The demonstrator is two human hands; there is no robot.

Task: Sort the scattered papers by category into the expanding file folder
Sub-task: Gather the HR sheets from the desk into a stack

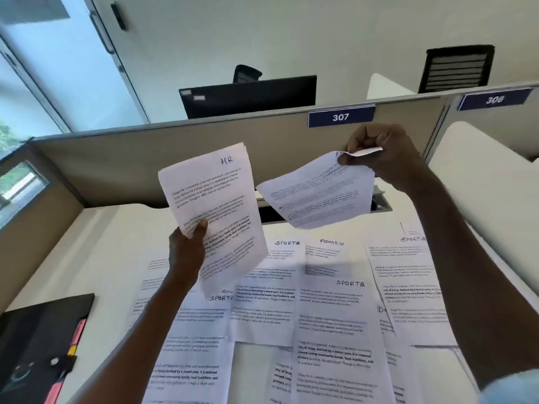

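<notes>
Two hands are raised above a white bench [110, 258] strewn with printed sheets. Taking the blue plate marked 307 [341, 116] on the partition as the landmark: far down and left of it, the black expanding file folder [38, 342] lies at the bench's left edge, cut off by the frame, with pink and yellow tabs showing along its right side. Below and left of the plate, the left hand [186, 252] pinches a thin stack headed "HR" [213, 211] by its lower left edge; how many sheets it holds is unclear. Directly beneath the plate, the right hand [379, 153] grips a single sheet [318, 191] by its top corner, which curls over and hides the heading; its text is blurred. Further below the plate, the scattered papers [329, 310] overlap, headed "SPORTS" and "ADMIN", some headings covered by other sheets or the forearms.
</notes>
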